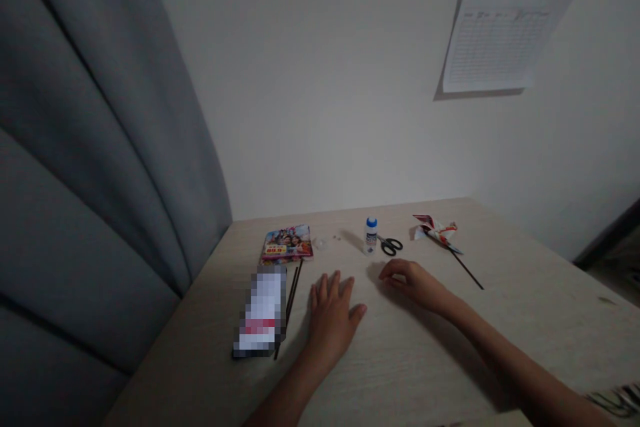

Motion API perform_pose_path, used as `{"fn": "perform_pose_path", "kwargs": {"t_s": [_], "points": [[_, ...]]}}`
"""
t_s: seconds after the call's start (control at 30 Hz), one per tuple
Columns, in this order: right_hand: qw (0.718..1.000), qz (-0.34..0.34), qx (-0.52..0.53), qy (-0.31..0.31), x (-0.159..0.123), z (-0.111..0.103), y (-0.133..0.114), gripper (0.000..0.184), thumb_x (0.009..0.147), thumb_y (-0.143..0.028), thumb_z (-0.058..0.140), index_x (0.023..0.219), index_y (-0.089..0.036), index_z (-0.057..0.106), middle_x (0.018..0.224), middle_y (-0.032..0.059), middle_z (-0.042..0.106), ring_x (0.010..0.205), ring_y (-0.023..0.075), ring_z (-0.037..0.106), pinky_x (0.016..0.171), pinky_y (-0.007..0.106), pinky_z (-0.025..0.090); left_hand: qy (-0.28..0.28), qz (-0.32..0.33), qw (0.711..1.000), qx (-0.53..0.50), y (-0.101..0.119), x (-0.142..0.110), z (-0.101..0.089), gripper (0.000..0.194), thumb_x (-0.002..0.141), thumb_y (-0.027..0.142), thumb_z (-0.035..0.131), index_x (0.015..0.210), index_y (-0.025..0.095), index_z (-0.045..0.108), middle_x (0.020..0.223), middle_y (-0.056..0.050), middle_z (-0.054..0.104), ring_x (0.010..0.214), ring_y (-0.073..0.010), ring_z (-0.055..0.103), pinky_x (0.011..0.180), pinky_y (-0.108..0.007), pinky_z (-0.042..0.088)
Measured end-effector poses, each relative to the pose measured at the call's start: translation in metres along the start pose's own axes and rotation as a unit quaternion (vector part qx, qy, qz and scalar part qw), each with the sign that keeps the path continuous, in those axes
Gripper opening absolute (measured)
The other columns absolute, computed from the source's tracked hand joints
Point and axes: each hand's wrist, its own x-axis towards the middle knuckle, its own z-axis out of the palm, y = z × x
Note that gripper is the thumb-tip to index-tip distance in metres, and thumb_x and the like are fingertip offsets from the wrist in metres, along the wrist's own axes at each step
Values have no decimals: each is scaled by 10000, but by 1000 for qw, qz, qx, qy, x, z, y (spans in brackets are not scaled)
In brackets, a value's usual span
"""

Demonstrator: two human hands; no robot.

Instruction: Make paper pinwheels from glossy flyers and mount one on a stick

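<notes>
My left hand [331,312] lies flat on the light wooden table [410,373], fingers stretched out, holding nothing. Thin dark sticks [290,300] and a blurred-out flat object [262,310] lie just to its left. My right hand [410,282] rests on the table with its fingers curled downward; nothing shows in them. Beyond it stand a small white bottle with a blue cap [371,235] and black scissors [391,245]. A folded paper pinwheel on a dark stick [440,232] lies to the right.
A colourful printed leaflet [287,244] lies at the back left of the table. Small white bits [337,238] sit near the bottle. A grey curtain [90,167] hangs on the left. A printed sheet [500,43] is stuck on the white wall.
</notes>
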Motion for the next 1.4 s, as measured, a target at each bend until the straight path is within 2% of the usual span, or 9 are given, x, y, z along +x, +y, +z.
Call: {"fn": "perform_pose_path", "kwargs": {"t_s": [0.23, 0.43, 0.53, 0.67, 0.83, 0.93, 1.1, 1.2, 1.4], "points": [[993, -108, -50, -22, 34, 45, -26, 248, 912, -137, 531, 989, -183, 762, 1003, 85, 758, 988, 215, 669, 922, 343, 521, -5, -12, 1000, 26, -8, 7, -26, 556, 947, 477, 503, 1437, 216, 520, 1530, -114, 461, 1433, -350, 355, 1181, -522, 272], [988, -124, -78, 44, 32, 72, -14, 322, 943, -166, 520, 1206, -210, 701, 1253, 102, 688, 1193, 239, 589, 1032, 421, 489, 18, 27, 999, 24, -27, 8, -16, 512, 954, 464, 517, 1407, 226, 542, 1533, -91, 459, 1422, -316, 373, 1181, -487, 280], [988, -127, -82, 39, 29, 73, -9, 335, 951, -173, 513, 1233, -226, 684, 1270, 92, 681, 1202, 236, 583, 1042, 441, 482, 33, 34, 999, 21, -29, 9, -13, 495, 953, 462, 527, 1390, 230, 558, 1511, -89, 484, 1401, -306, 397, 1173, -474, 293], [988, -126, -83, 39, 28, 72, -8, 338, 947, -179, 517, 1237, -239, 680, 1271, 88, 681, 1204, 239, 582, 1042, 451, 480, 46, 29, 998, 31, -33, 20, -26, 403, 958, 409, 533, 1289, 203, 637, 1386, -96, 593, 1306, -267, 492, 1132, -407, 351], [990, -117, -77, 29, 29, 71, -8, 347, 948, -181, 515, 1249, -245, 675, 1286, 81, 674, 1203, 239, 582, 1042, 449, 481, 120, -35, 984, 123, -48, 47, -46, 419, 959, 330, 520, 1331, 153, 596, 1438, -152, 542, 1354, -310, 437, 1135, -482, 313], [990, -121, -69, 30, 28, 70, -8, 348, 945, -183, 521, 1251, -248, 674, 1283, 86, 674, 1203, 239, 584, 1039, 452, 481, 99, -86, 979, 159, -56, 58, -51, 416, 953, 256, 507, 1346, 145, 586, 1459, -182, 522, 1337, -351, 458, 1085, -548, 338], [990, -123, -62, 32, 28, 69, -7, 347, 942, -187, 526, 1248, -250, 676, 1283, 96, 674, 1206, 242, 585, 1036, 459, 481, 77, -82, 979, 172, -63, 61, -54, 385, 953, 98, 400, 1192, 165, 695, 1183, -142, 710, 1096, -309, 633, 1079, -579, 313], [990, -124, -60, 32, 28, 70, -6, 353, 936, -184, 531, 1253, -249, 673, 1287, 92, 672, 1209, 240, 582, 1040, 456, 478, 82, -80, 978, 172, -66, 61, -56, 379, 955, 95, 393, 1115, 168, 729, 1232, -154, 688, 1147, -319, 607, 1062, -559, 332], [990, -121, -60, 28, 28, 68, -7, 351, 940, -181, 519, 1246, -248, 677, 1290, 85, 672, 1215, 236, 580, 1050, 449, 474, 103, -78, 978, 165, -71, 63, -56, 361, 967, 135, 404, 1150, 176, 712, 1308, -157, 646, 1184, -313, 587, 1031, -515, 373]]}}
